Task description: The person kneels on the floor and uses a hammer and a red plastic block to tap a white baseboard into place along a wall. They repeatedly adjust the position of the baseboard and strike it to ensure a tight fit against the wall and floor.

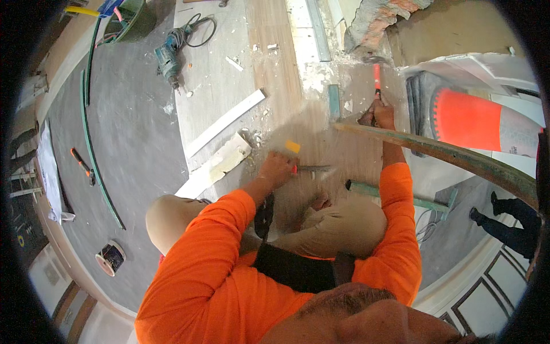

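Note:
My right hand (382, 114) is wrapped around the red handle of a hammer (377, 77), whose metal head points away from me near the broken wall base. Closer to my knees, my left hand (277, 169) is closed on a chisel-like tool (314, 168) with a red end and a dark, narrow metal shaft pointing right. Its grip is mostly hidden by my fingers. A small yellow piece (293, 147) lies just beyond that hand. Between the hands, the wood-look floor (321, 137) is dusty.
A long worn bar (447, 153) slants across the right side. Near it are a green metal profile (401, 196) and an orange-and-white cone (467, 120). White strips (226, 122), a drill (168, 62) and a bucket (134, 26) lie left. Another person's legs (510, 223) show right.

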Demonstrator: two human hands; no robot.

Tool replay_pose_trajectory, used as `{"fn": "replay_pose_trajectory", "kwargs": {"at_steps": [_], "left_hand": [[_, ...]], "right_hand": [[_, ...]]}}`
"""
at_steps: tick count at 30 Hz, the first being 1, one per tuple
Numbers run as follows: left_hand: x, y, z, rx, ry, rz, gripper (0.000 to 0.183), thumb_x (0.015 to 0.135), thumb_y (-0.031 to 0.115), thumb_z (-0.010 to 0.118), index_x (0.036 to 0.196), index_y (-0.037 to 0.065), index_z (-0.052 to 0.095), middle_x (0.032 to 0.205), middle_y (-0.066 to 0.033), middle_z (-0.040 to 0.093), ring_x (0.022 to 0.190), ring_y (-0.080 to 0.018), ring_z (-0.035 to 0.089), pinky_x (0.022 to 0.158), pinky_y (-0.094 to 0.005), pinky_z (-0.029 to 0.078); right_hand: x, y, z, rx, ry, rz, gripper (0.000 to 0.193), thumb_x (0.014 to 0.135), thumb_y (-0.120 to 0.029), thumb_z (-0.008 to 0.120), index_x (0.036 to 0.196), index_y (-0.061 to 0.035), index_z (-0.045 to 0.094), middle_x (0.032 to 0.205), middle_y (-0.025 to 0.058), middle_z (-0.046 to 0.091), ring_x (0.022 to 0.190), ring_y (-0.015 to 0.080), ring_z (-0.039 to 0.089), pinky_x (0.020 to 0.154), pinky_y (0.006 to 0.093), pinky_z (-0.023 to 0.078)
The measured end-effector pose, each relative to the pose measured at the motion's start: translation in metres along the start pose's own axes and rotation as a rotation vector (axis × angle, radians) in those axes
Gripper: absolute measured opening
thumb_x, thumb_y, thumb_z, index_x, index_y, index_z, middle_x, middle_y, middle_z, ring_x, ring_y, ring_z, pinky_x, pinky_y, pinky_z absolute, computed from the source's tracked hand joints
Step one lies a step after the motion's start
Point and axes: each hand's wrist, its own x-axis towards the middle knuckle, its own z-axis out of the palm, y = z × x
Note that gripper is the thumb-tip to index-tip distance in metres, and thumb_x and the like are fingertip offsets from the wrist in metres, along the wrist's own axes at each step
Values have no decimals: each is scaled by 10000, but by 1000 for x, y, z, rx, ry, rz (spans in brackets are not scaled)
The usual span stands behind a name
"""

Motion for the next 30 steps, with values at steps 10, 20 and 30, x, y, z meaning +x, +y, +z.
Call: {"fn": "replay_pose_trajectory", "kwargs": {"at_steps": [10,20,30], "left_hand": [[1,4,-5,-32,-41,-29,567,936,534,546,1407,219,513,1133,-116,671,1118,-297,613,1028,-502,350],[5,6,1,-93,-26,-27,592,916,554,562,1399,215,519,1107,-127,675,1103,-286,620,1006,-512,356],[4,1,5,10,28,-7,585,914,559,564,1376,202,535,1108,-120,672,1103,-283,620,1008,-502,356]], "right_hand": [[-27,-57,25,0,36,235,289,993,-346,584,906,-71,607,549,43,533,446,174,550,411,341,431],[-27,-33,21,52,-119,218,346,1001,-381,560,885,-55,581,525,49,518,374,199,509,363,347,414],[-12,-18,11,46,-89,149,311,1004,-358,562,1048,-59,633,607,49,562,418,172,526,371,346,420]]}}
